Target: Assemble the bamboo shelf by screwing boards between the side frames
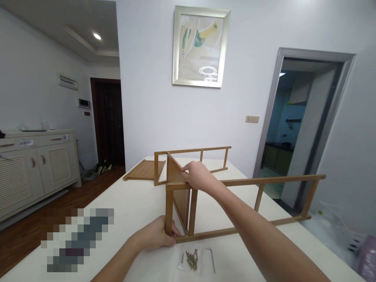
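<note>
A wooden rack frame (273, 179) lies on its side, its near ladder-like side facing me and a second side frame (194, 150) standing behind. A slatted or flat shelf panel (179, 197) stands between the two sides near their left end. My left hand (157, 234) grips the lower left corner of the near side frame, thumb in front and fingers behind. At the top edge of the panel, my right hand (198, 177) pinches it between thumb and fingers, just above the near frame's upper rail. The join between panel and frame is partly hidden by this hand.
On the white table (132, 207) lie several screws (192, 259) in a clear bag and an Allen key (212, 260). Another wooden panel (143, 170) lies flat at the back left. A blurred-out dark object (82, 239) is at the left edge.
</note>
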A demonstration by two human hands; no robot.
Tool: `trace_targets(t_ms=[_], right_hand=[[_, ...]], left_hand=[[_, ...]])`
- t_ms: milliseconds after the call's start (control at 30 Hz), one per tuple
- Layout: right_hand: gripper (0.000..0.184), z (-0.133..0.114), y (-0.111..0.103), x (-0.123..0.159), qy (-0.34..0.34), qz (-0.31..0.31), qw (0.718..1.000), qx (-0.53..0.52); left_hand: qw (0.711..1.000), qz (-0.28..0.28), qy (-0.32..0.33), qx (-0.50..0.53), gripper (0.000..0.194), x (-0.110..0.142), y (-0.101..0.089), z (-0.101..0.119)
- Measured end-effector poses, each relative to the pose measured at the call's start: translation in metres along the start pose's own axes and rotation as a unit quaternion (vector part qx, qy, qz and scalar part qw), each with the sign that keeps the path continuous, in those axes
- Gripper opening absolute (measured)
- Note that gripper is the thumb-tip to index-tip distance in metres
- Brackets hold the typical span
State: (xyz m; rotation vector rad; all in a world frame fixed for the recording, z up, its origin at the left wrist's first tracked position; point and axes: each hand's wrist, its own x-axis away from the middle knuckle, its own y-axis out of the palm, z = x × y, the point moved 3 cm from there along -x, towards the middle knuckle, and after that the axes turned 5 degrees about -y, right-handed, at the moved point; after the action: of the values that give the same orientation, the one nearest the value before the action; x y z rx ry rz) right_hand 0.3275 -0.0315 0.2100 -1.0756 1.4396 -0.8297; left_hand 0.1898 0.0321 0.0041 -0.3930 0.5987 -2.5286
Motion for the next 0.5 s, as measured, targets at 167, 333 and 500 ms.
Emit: trace_targets(t_ms=[167, 333, 500], right_hand=[[0.030, -0.001, -0.006, 0.031, -0.011, 0.173, 0.985, 0.008], [0.015, 0.000, 0.015, 0.118, -0.079, 0.392, 0.916, -0.032], [0.016, 0.009, 0.089, 0.198, -0.049, 0.371, 0.927, -0.029]], left_hand=[[1.000, 0.017, 0.006, -0.015, 0.031, 0.001, 0.003, -0.002], [0.999, 0.019, 0.032, -0.030, 0.029, 0.012, 0.007, 0.008], [0.998, 0.030, 0.029, -0.039, 0.027, 0.019, 0.012, 0.010]])
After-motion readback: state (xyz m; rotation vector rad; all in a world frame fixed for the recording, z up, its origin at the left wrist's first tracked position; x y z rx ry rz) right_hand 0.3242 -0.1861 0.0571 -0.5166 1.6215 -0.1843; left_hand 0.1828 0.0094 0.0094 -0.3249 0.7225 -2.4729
